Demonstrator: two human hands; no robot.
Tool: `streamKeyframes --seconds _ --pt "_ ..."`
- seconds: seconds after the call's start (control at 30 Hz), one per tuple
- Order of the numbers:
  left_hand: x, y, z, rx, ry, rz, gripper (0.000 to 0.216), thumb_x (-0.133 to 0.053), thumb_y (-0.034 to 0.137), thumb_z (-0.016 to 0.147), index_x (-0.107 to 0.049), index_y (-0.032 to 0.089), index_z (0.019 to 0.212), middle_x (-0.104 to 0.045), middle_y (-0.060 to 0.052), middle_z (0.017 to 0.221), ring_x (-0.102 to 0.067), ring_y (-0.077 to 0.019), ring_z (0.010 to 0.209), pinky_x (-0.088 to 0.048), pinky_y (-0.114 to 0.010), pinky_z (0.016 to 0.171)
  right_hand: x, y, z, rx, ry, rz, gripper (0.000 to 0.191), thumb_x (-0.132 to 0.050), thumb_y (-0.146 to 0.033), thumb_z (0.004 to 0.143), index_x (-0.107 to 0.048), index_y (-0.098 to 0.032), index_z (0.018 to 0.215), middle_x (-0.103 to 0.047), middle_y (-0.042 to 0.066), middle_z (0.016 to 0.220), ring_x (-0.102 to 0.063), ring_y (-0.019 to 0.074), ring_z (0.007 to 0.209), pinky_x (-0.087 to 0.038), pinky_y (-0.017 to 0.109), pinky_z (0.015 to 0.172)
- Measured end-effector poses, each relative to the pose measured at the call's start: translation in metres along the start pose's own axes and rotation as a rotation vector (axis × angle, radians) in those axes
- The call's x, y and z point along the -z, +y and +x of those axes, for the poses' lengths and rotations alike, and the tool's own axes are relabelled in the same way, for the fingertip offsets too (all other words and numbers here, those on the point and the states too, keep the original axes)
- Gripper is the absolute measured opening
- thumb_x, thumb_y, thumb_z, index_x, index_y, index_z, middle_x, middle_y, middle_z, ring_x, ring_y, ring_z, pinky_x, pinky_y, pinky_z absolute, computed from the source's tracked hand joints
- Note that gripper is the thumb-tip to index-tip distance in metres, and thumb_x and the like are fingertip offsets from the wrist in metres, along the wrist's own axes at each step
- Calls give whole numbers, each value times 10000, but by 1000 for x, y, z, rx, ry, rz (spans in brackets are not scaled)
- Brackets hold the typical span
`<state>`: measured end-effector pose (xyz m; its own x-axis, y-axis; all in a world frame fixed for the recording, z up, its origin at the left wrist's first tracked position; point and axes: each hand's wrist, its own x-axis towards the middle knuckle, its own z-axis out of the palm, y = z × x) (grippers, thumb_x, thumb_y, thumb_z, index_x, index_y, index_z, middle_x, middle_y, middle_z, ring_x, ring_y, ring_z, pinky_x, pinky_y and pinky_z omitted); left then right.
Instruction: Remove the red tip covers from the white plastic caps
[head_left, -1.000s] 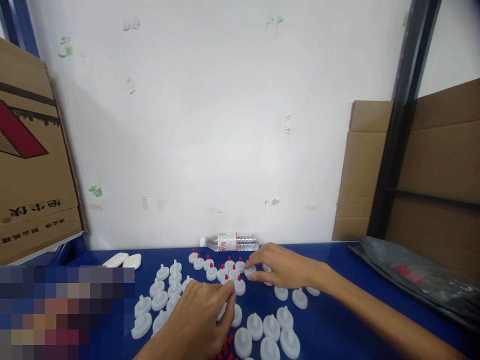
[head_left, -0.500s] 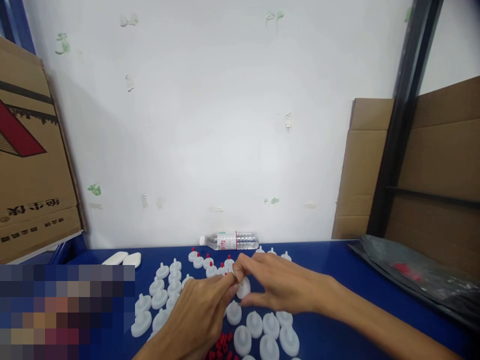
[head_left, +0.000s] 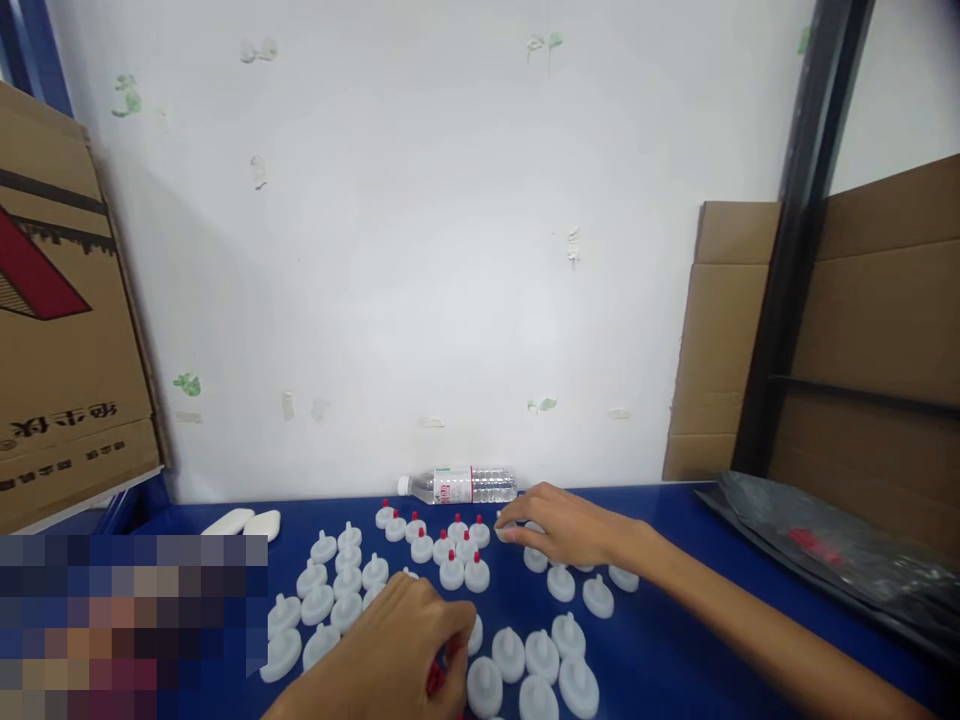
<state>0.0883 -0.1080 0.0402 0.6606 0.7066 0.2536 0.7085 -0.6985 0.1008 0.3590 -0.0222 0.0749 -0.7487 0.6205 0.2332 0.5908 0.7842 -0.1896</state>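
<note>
Several white plastic caps (head_left: 525,655) stand on a blue table (head_left: 660,620). A group near the back has red tips (head_left: 454,570). My right hand (head_left: 559,530) reaches to the back row, fingers pinched on a white cap (head_left: 506,531) beside the red-tipped group. My left hand (head_left: 397,655) is low at the front, fingers curled down over a small pile of red tips (head_left: 435,680), pinching at them.
A clear water bottle (head_left: 459,486) lies against the white wall. Two white oblong pieces (head_left: 241,524) lie at back left. Cardboard boxes (head_left: 64,320) stand at left and right (head_left: 870,330). A black plastic bag (head_left: 832,555) lies at right.
The hands were together at the middle fitting a tip on a cap; now my right hand has carried the cap to the back row and my left has dropped to the red tips.
</note>
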Motion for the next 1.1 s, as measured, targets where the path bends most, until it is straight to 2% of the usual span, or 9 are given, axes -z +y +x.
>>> streamKeyframes --seconds 0.13,0.3,0.43,0.57,0.67,0.77,0.87,0.97,1.1 --pt "-6 -2 -1 17 -56 28 110 -562 146 777 -598 248 766 -649 -21 743 -608 -221 710 -365 -310 631 6 -1 0 -23 -3 -6 467 -388 -457 1123 -767 -204 1020 -787 61 937 -719 252 864 -495 401 904" --pt "-7 -6 -2 -16 26 -12 206 -558 145 778 -636 270 921 -674 -25 808 -634 -244 768 -406 -329 676 -11 -9 2 -52 6 22 508 -324 -528 1126 -628 -247 1420 -647 89 1450 -557 291 1368 -319 490 1189" --pt "-2 -7 1 -48 85 36 166 -495 116 798 -589 245 844 -685 -10 740 -636 -227 680 -401 -334 657 -36 -7 1 -68 -37 53 601 -310 -588 1110 -525 -221 1534 -517 121 1579 -423 327 1494 -216 573 1245" --pt "3 -9 6 -118 287 22 197 -413 89 821 -535 244 803 -640 36 619 -584 -182 514 -337 -318 574 -33 -7 2 -53 39 78 541 -314 -540 1123 -547 -244 1511 -565 103 1541 -479 298 1454 -236 556 1244" --pt "4 -10 8 -89 417 -15 219 -367 119 926 -546 245 912 -579 66 559 -522 -162 425 -304 -310 529 -16 -16 5 -32 182 95 441 -436 -512 1103 -630 -242 1393 -658 102 1423 -560 292 1351 -357 515 1173" --pt "5 -7 10 51 425 -42 173 -375 223 1023 -533 240 1093 -573 82 566 -560 -167 434 -317 -296 528 -3 -33 6 10 278 128 252 -556 -416 1075 -674 -231 1199 -724 80 1229 -661 236 1124 -497 400 999" --pt "6 -3 12 153 400 -69 157 -414 336 1057 -509 244 1141 -618 74 609 -629 -186 494 -346 -294 554 0 -53 4 72 251 142 148 -668 -310 1016 -636 -244 1145 -728 32 1085 -681 193 956 -527 317 841" --pt "4 -2 14 133 351 -88 171 -375 309 1071 -523 248 1009 -658 45 658 -653 -192 540 -338 -299 557 -2 -69 0 134 179 131 240 -751 -251 942 -600 -241 1128 -716 15 1016 -677 188 907 -516 288 786" --pt "0 -3 13 48 299 -82 301 -267 211 1076 -526 250 928 -684 12 725 -648 -194 578 -287 -313 545 -5 -73 0 161 150 104 240 -741 -288 955 -575 -224 1116 -695 41 997 -649 194 874 -508 297 760"
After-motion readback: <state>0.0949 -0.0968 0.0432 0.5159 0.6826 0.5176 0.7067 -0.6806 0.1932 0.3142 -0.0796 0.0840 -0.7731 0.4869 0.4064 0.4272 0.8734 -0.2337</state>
